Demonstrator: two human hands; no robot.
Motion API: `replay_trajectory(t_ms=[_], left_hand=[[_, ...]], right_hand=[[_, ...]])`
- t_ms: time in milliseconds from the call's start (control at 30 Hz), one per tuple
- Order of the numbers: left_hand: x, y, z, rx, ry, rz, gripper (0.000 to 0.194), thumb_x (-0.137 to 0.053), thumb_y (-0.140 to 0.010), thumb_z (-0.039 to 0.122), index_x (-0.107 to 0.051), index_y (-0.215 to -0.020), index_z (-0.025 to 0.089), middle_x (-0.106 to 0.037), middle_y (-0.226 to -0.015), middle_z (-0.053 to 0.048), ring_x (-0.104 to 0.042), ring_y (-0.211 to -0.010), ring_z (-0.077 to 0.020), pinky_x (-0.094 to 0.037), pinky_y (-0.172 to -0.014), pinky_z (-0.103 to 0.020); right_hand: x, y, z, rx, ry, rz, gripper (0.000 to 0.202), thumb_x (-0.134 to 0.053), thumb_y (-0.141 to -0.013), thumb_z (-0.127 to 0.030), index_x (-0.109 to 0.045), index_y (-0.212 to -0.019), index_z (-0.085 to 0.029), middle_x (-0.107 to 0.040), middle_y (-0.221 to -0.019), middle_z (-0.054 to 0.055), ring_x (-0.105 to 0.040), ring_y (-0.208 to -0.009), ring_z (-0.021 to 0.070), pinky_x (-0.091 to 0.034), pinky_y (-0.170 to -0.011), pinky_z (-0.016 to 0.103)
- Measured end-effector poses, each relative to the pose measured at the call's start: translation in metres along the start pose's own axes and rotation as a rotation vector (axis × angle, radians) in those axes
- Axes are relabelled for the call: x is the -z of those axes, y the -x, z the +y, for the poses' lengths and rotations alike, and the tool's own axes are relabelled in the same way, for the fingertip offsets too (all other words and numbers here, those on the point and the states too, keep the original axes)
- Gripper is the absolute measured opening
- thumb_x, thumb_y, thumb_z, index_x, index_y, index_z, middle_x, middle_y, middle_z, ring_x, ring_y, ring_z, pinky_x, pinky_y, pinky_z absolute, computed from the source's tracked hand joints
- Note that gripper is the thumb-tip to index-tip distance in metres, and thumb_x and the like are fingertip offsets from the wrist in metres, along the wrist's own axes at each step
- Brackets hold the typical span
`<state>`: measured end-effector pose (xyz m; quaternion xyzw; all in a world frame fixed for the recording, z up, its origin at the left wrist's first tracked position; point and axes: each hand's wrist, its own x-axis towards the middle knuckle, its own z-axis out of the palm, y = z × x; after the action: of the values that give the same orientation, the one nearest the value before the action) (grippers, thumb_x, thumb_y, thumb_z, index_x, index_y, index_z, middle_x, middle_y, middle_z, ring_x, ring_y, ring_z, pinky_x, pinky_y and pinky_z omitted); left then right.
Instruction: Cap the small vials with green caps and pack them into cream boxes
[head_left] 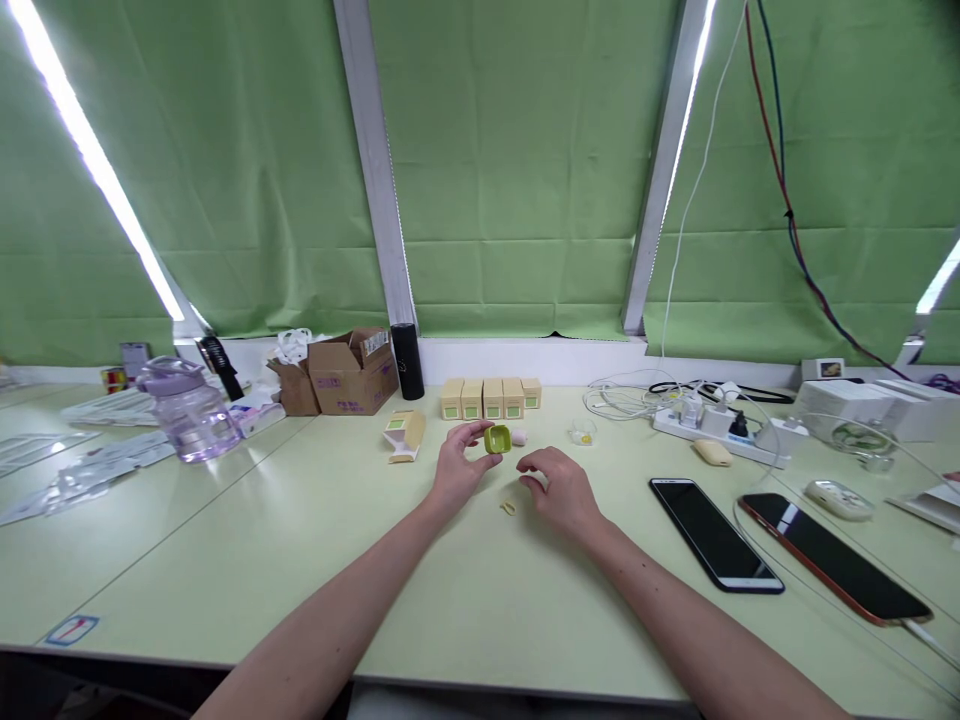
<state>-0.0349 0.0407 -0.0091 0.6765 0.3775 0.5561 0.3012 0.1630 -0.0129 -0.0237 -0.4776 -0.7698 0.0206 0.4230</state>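
My left hand [463, 462] grips a small green square cup [497, 439], its hollow side facing me. To the right of it, my right hand [561, 487] hovers over the table with its fingers loosely bent, thumb and forefinger apart and nothing visible between them. Just behind the cup lies a small pale pink piece [519, 437]. A thin yellowish loop [508, 508] rests on the table between my hands. Farther right of the cup is a small clear dish [582, 433] with something yellow in it. An opened small carton [406, 436] lies left of my left hand.
Several small tan cartons [492, 399] stand in a row at the back. Left are a cardboard box [352, 375], a black cylinder [407, 361] and a purple water jug [191, 412]. Right are two phones [712, 532], a power strip [716, 437] and loose cables [630, 397].
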Motion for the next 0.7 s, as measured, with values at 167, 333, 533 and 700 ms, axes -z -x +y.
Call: replay_trajectory(t_ms=[167,333,533,700], left_hand=[[0.000,-0.001,-0.002,0.005,-0.019,0.017,0.048,-0.081,-0.071,0.015,-0.071,-0.117,0.025,-0.070,-0.124,-0.008,-0.066,-0.116,-0.0242,-0.048,-0.103,-0.043],[-0.001,-0.001,-0.002,-0.007,-0.037,0.005,0.048,-0.082,-0.071,0.016,-0.071,-0.117,0.025,-0.070,-0.123,-0.008,-0.066,-0.115,-0.0249,-0.048,-0.102,-0.044],[-0.001,0.000,0.000,-0.021,-0.042,-0.004,0.047,-0.081,-0.072,0.015,-0.071,-0.117,0.025,-0.070,-0.122,-0.008,-0.066,-0.114,-0.0242,-0.049,-0.102,-0.043],[0.000,0.000,0.002,-0.020,-0.033,-0.006,0.048,-0.081,-0.073,0.017,-0.070,-0.119,0.026,-0.069,-0.125,-0.008,-0.065,-0.116,-0.0244,-0.048,-0.103,-0.044]], right_hand=[[0.005,0.005,-0.015,0.060,0.061,-0.221,0.026,-0.068,-0.082,-0.014,-0.074,-0.105,-0.026,-0.074,-0.099,0.006,-0.067,-0.090,0.0244,-0.049,-0.075,0.035],[0.002,0.008,-0.018,0.133,0.077,-0.311,0.023,-0.061,-0.088,-0.011,-0.076,-0.099,-0.025,-0.070,-0.099,0.006,-0.065,-0.091,0.0224,-0.047,-0.074,0.033],[0.001,0.007,-0.018,0.054,-0.073,-0.308,0.025,-0.057,-0.082,-0.001,-0.069,-0.091,-0.022,-0.069,-0.097,0.004,-0.063,-0.077,0.0163,-0.045,-0.067,0.028],[0.002,0.001,-0.016,-0.058,-0.357,-0.189,0.015,-0.056,-0.084,-0.009,-0.062,-0.088,-0.023,-0.065,-0.079,-0.001,-0.058,-0.069,0.0154,-0.045,-0.063,0.027]])
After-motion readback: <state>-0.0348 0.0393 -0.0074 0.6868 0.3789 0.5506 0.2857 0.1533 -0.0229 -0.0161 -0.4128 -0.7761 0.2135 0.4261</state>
